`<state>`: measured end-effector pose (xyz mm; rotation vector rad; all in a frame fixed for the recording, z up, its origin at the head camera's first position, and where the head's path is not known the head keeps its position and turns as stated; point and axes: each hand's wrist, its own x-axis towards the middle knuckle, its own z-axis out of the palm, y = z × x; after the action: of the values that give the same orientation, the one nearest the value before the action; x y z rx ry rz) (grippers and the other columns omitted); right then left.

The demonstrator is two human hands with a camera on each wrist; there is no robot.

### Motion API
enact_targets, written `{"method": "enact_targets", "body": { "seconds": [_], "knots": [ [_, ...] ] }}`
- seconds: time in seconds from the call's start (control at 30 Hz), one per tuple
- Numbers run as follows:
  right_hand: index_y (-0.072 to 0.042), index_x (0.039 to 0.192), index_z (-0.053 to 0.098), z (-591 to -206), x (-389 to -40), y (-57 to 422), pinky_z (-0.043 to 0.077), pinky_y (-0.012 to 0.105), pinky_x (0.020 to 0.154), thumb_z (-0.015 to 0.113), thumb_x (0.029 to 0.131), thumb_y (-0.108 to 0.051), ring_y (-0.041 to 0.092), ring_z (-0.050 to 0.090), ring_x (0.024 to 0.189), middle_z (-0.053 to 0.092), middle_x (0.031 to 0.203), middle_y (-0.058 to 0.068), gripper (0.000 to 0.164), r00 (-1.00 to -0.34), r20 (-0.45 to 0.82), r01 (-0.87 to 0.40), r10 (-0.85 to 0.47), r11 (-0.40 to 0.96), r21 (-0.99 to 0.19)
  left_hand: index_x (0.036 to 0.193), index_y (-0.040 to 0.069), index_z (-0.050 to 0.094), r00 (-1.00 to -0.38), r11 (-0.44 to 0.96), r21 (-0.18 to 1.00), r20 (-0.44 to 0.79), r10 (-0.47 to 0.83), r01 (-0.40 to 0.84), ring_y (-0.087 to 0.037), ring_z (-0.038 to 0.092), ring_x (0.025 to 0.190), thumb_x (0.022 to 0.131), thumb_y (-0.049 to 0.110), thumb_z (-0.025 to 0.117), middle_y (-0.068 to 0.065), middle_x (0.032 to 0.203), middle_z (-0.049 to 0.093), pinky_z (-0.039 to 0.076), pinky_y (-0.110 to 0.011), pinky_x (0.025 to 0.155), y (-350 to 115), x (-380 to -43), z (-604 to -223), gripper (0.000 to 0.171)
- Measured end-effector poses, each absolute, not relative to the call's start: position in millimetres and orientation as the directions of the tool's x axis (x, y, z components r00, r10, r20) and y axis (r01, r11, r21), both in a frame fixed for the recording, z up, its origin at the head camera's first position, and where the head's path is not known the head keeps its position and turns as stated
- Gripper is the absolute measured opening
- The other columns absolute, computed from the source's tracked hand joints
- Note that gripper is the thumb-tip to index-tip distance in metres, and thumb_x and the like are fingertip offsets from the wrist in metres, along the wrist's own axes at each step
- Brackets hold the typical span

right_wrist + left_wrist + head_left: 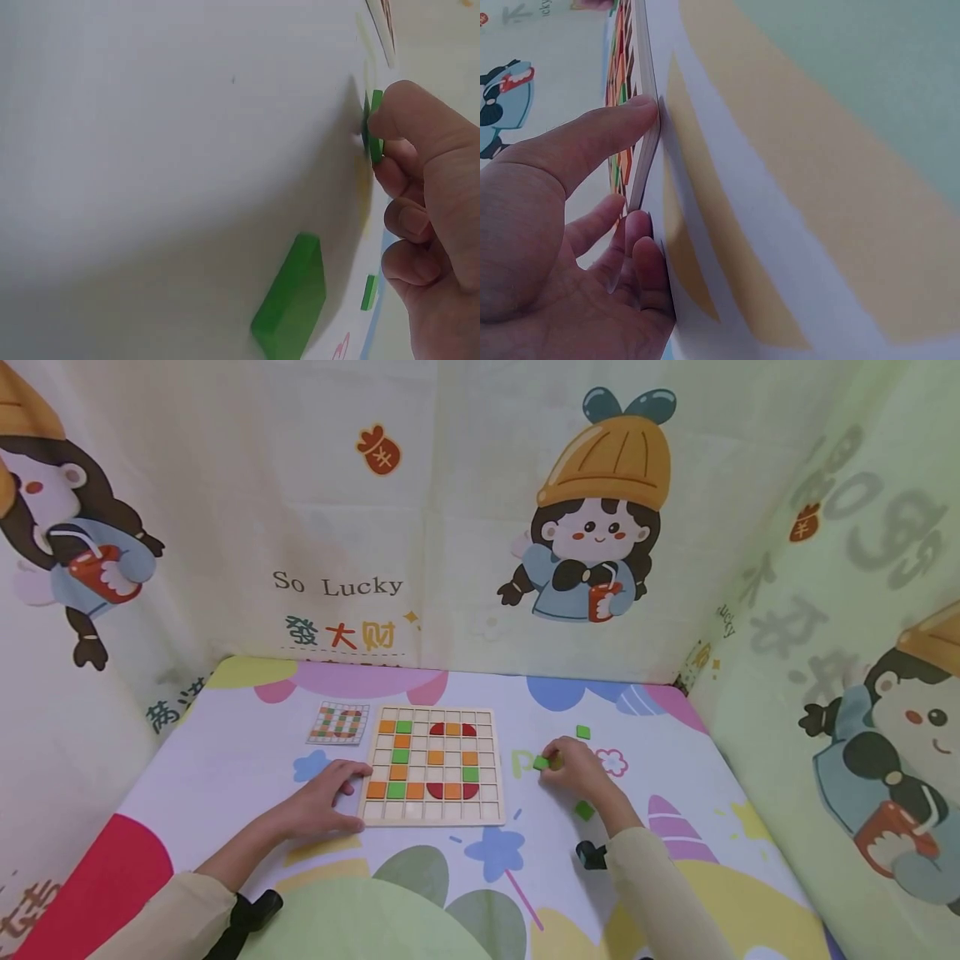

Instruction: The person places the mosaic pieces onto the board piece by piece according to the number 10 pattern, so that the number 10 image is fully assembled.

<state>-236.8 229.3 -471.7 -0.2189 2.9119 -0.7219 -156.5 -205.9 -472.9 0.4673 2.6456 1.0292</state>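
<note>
A wooden grid board point(486, 814) lies on the table, with orange and green squares and dark red rounded pieces in some of its cells. My left hand point(327, 797) rests at the board's left side, fingers loosely extended; in the left wrist view its thumb point(607, 135) touches the board's edge. To the right of the board, my right hand point(581, 772) pinches a green square tile point(541, 763) between thumb and fingertips. The right wrist view shows this tile point(377, 124) on edge, close over the table. Other green tiles lie beyond point(583, 732) and nearer than that hand.
A small pattern card point(337, 724) printed with a coloured grid lies left of the board's far corner. The nearer loose green tile point(584, 811) is beside the right wrist. Printed cloth walls point(465, 527) rise behind and at both sides of the table.
</note>
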Motion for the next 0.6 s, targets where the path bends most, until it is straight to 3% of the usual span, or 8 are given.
{"method": "enact_targets", "body": {
  "seconds": [0.37, 0.6],
  "knots": [
    [-0.011, 0.091, 0.068, -469.2, -232.9, 191.6, 0.045, 0.030, 0.074, 0.077, 0.071, -0.012, 0.014, 0.052, 0.080, 0.062, 0.090, 0.000, 0.022, -0.953, 0.013, -0.267, -0.303, 0.820, -0.506, 0.137, 0.013, 0.045, -0.911, 0.702, 0.683, -0.134, 0.391, 0.201, -0.017, 0.042, 0.102, 0.073, 0.030, 0.084, -0.005, 0.125, 0.044, 0.041, -0.028, 0.081, -205.3, -157.4, -472.7, 0.076],
    [-0.015, 0.093, 0.067, -470.6, -232.6, 162.4, 0.046, 0.030, 0.078, 0.078, 0.074, -0.017, 0.014, 0.052, 0.084, 0.061, 0.093, -0.003, 0.022, -0.950, -0.017, -0.257, -0.311, 0.812, -0.525, 0.138, 0.013, 0.044, -0.910, 0.704, 0.679, -0.129, 0.393, 0.208, -0.017, 0.043, 0.102, 0.074, 0.030, 0.084, -0.005, 0.125, 0.044, 0.041, -0.028, 0.082, -206.1, -157.5, -471.6, 0.077]
  ]
}}
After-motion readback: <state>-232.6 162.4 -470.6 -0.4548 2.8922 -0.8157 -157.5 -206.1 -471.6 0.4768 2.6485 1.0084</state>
